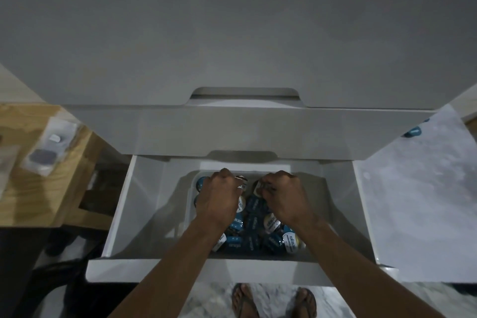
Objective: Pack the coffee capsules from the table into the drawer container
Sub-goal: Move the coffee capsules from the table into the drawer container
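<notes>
While over drawer [144, 204], left hand [219, 193], right hand [281, 193] grip capsules [254, 230].

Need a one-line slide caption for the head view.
Both hands, left hand and right hand, hold coffee capsules over the capsule-filled container in the open white drawer.

Dim, grey, underexposed; soft shadows inside the drawer [144, 204]; wide-angle bowing and motion blur toward left edge.
</notes>
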